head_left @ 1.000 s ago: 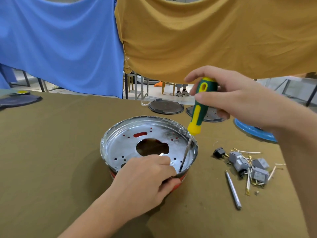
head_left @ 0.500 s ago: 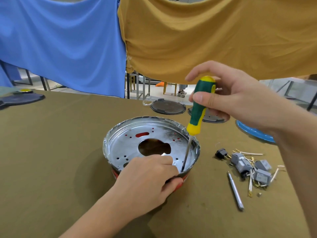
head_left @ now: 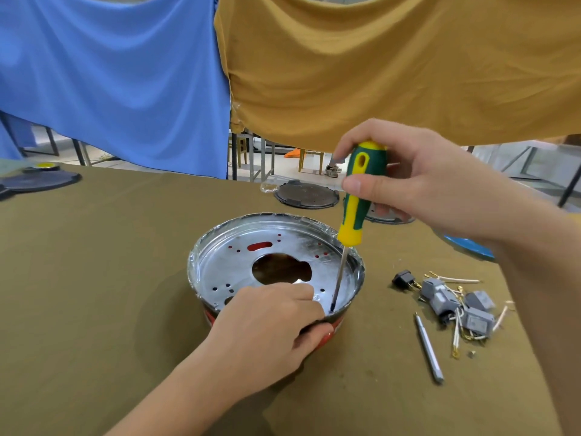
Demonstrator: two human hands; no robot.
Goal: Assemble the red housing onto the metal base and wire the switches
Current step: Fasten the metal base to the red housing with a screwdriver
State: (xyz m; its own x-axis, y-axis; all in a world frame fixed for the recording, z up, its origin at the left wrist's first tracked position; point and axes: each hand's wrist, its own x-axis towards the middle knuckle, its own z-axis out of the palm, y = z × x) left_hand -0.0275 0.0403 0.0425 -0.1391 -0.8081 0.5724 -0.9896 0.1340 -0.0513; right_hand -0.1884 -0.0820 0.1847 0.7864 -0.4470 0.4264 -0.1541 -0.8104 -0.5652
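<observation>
Metal base (head_left: 276, 247): round, shallow, silver pan with a large central cut-out and small punched holes; seated on top of the red housing (head_left: 327, 333), red showing through the holes and under the near rim. The pair stands mid-bench on the olive cloth-covered bench (head_left: 94, 262).

Screwdriver (head_left: 361, 196): green and yellow handle, thin steel shaft, near upright and leaning slightly; tip down inside the base at its near right edge, close to the wall.

Right hand (head_left: 440, 187): above the base, fingers and thumb curled round the upper part of the screwdriver handle.

Left hand (head_left: 267, 328): over the near rim of the base, thumb pressed on the red housing outside, fingers (head_left: 298, 291) bent over the rim onto the pan floor, just beside the screwdriver tip.

Switches (head_left: 456, 303): loose cluster of grey blocks with pale wires and brass terminals, on the bench to the right of the base, well apart from it. One small black switch (head_left: 404, 278) at the cluster's left end.

Slim metal tool (head_left: 429, 347): lying flat on the bench, just in front of the switches.

Dark round plates (head_left: 306, 195): at the far edge of the bench, one partly behind the right hand.

Blue cloth (head_left: 110, 73) and ochre cloth (head_left: 393, 58): hung side by side behind the bench.
</observation>
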